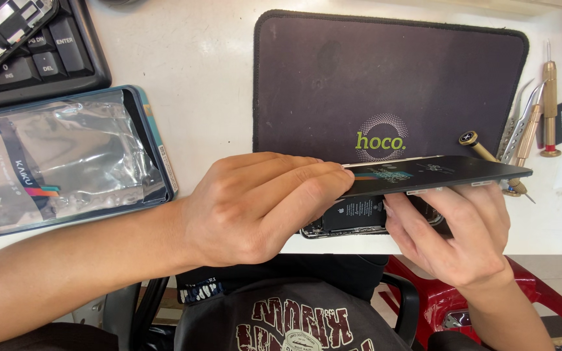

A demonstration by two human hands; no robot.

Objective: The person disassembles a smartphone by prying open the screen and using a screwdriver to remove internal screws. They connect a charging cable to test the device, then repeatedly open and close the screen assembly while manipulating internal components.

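Black glass screen panel (434, 174) is pinched at its 9 o'clock end by my left hand (255, 205); my right hand (453, 234) cups it from 6 o'clock, fingers curled, above the opened phone body (352, 218) by the dark mat (333, 78).

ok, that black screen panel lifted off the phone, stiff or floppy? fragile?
The screen panel probably stays stiff: it spans flat between the left hand and the right hand with no visible sag. Likely fragile, being thin and held only at its edges. Probably light, since fingertips alone carry it above the open phone body.
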